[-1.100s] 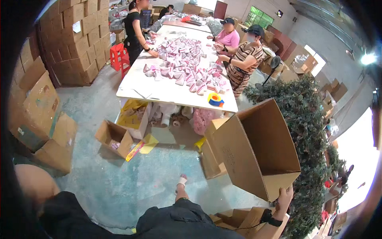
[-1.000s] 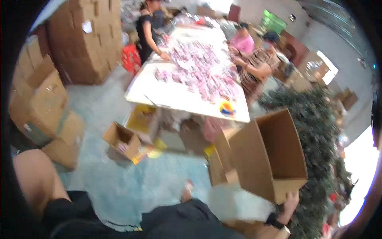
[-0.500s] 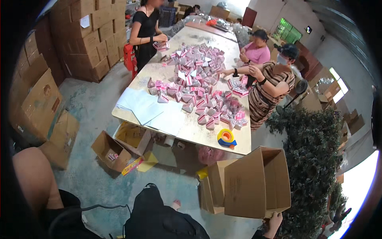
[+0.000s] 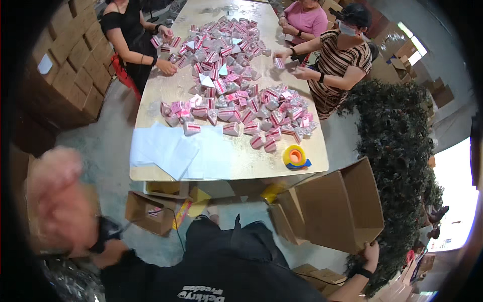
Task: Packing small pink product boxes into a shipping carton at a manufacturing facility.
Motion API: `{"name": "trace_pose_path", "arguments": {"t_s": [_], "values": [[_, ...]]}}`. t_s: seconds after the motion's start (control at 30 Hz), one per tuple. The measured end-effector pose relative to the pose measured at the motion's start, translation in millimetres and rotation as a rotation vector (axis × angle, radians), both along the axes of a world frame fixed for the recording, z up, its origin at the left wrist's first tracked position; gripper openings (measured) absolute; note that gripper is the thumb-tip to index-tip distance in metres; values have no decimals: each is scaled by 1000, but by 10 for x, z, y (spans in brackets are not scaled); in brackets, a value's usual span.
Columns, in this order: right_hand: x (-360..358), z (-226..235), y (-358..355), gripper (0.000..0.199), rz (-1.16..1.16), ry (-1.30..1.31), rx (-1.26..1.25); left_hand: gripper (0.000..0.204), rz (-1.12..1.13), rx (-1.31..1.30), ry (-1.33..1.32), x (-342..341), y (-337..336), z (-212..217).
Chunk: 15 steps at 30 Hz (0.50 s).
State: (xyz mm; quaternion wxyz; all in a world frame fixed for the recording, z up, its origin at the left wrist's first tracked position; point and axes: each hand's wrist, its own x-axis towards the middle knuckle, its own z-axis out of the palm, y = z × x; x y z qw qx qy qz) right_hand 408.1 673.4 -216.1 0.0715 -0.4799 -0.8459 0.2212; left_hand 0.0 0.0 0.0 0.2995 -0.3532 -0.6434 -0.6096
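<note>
At the lower right, my right hand [image 4: 371, 255] grips the bottom edge of a large open cardboard box [image 4: 322, 209], which tilts with its opening to the right. My left hand [image 4: 63, 201] is raised at the far left, smeared by motion, so its fingers cannot be read. Beyond the box, the pale table [image 4: 271, 168] bears a big pile of pink-and-white wedge-shaped packs [image 4: 229, 113] in clear wrapping. White sheets [image 4: 176, 151] lie on its near left corner, and a yellow tape roll in a blue dispenser [image 4: 296, 157] on its near right.
Another open carton [image 4: 146, 214] stands on the floor near the table's left end. Stacked cartons [image 4: 75, 60] line the left. Dark artificial foliage [image 4: 392, 166] fills the right. Co-workers in black [image 4: 128, 38], pink [image 4: 309, 20] and stripes [image 4: 337, 65] handle packs around the table.
The view has shifted, and my left hand has come up into it at the left. My right hand still holds the box. The striped-top co-worker now holds a pack.
</note>
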Motion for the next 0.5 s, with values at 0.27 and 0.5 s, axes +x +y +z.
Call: {"name": "trace_pose_path", "arguments": {"t_s": [0.27,0.5], "values": [[-2458,1364,-1624,41,52,179,113,32,497,-1021,-448,-1308,-15,-2753],[-5117,352,-1984,31,593,258,-349,41,-489,-980,-1515,-150,-136,-4098]]}}
